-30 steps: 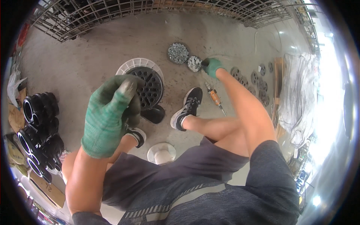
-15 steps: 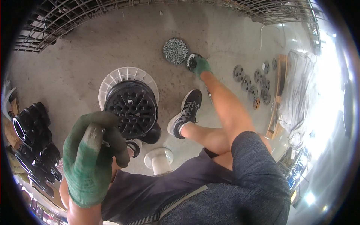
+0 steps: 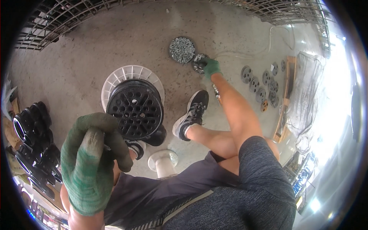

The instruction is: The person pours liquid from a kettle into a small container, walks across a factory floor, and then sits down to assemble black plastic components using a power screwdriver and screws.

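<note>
My left hand (image 3: 90,165), in a green glove with dark grey-coated fingers, is raised close at the lower left. Its fingers are curled into a pinch, and a glint of small metal shows between them; its kind is not clear. My right hand (image 3: 211,68), gloved alike, reaches down to a small round dish of metal parts (image 3: 199,63). Those fingers look bunched at the parts, their tips hidden. Touching that dish is a bigger round dish (image 3: 182,50) full of small silvery pieces. Beyond my left hand, a black round plate with many holes (image 3: 135,111) rests on a white ribbed round base (image 3: 115,82).
Black ring-shaped parts (image 3: 34,145) are piled at the left. Several grey discs with holes (image 3: 254,84) and an orange one (image 3: 264,105) lie on the floor at right, beside a wooden frame (image 3: 288,88). Wire cages (image 3: 76,17) line the far side. My shoe (image 3: 196,111) stands mid-floor.
The view has shifted slightly. My right hand stays at the small dish, its wrist a little turned. My left hand keeps its pinch, almost unmoved.
</note>
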Demonstrator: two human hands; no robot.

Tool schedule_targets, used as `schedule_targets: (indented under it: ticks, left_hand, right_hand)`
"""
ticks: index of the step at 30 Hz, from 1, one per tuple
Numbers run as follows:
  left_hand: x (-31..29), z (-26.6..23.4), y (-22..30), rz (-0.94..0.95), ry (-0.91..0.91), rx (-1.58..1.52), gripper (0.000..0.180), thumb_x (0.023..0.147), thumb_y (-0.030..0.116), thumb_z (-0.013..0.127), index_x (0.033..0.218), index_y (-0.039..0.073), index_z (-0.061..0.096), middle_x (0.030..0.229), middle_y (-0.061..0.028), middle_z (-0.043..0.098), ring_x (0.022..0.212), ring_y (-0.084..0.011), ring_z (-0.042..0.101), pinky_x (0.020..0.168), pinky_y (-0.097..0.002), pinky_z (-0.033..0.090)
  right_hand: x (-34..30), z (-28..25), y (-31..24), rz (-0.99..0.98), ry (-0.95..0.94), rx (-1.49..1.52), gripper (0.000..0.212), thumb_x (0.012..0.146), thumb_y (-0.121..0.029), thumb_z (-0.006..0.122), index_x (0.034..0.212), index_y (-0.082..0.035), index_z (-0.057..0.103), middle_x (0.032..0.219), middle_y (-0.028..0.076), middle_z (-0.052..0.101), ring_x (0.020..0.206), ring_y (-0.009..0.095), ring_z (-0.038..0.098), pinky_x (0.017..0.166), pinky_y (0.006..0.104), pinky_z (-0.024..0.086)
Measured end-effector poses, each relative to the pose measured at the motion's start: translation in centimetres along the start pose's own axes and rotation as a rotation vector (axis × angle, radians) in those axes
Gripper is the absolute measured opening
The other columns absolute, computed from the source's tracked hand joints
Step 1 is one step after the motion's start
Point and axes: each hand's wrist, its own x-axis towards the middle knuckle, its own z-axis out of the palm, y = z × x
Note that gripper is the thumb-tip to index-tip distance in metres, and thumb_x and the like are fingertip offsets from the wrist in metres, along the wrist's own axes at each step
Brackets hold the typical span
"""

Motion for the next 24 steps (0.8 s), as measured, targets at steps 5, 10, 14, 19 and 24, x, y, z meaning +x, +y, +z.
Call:
schedule_targets:
  ticks: [5, 10, 14, 19, 24]
  left_hand:
    - [0.0, 0.9, 0.0, 0.037, 0.041, 0.089, 0.04, 0.097, 0.034, 0.051, 0.112, -0.002, 0.057, 0.066, -0.0058, 0.051, 0.051, -0.0127, 0.045, 0.048, -0.0247, 0.034]
    - [0.0, -0.1, 0.1, 0.038, -0.042, 0.021, 0.038, 0.097, 0.03, 0.055, 0.113, -0.004, 0.059, 0.073, -0.0082, 0.059, 0.058, -0.0138, 0.054, 0.056, -0.0258, 0.044]
    - [-0.4, 0.1, 0.1, 0.062, -0.041, -0.025, 0.036, 0.097, 0.027, 0.056, 0.115, -0.005, 0.059, 0.075, -0.0078, 0.06, 0.059, -0.0136, 0.055, 0.056, -0.0257, 0.044]
    - [-0.9, 0.2, 0.2, 0.057, -0.043, -0.033, 0.035, 0.097, 0.026, 0.057, 0.115, -0.004, 0.06, 0.076, -0.0075, 0.059, 0.06, -0.0134, 0.054, 0.057, -0.0259, 0.045]
    - [-1.2, 0.7, 0.2, 0.054, -0.041, -0.06, 0.034, 0.097, 0.026, 0.058, 0.115, -0.003, 0.061, 0.077, -0.0069, 0.059, 0.061, -0.0136, 0.054, 0.057, -0.026, 0.045]
  right_hand:
    - [0.4, -0.2, 2.5, 0.104, 0.061, 0.009, 0.024, 0.087, -0.014, 0.067, 0.11, -0.007, 0.071, 0.093, 0.016, 0.072, 0.085, 0.028, 0.07, 0.077, 0.0372, 0.056]
    - [-0.8, -2.1, 1.3, 0.526, -0.086, 0.705, 0.023, 0.095, -0.01, 0.061, 0.114, 0.0, 0.067, 0.094, 0.012, 0.07, 0.082, 0.02, 0.067, 0.071, 0.0316, 0.059]
    - [-2.1, -4.2, -0.2, 0.539, -0.1, 1.004, 0.024, 0.097, -0.01, 0.06, 0.118, 0.001, 0.065, 0.107, 0.012, 0.067, 0.091, 0.021, 0.066, 0.078, 0.0313, 0.059]
    - [-2.8, -6.2, -1.7, 0.542, -0.129, 0.973, 0.026, 0.096, -0.014, 0.063, 0.117, 0.0, 0.065, 0.104, 0.011, 0.067, 0.091, 0.019, 0.064, 0.078, 0.0282, 0.056]
    - [-2.9, -6.8, -1.2, 0.567, -0.157, 0.9, 0.023, 0.095, -0.015, 0.065, 0.113, -0.002, 0.067, 0.1, 0.009, 0.067, 0.079, 0.016, 0.059, 0.07, 0.0277, 0.052]
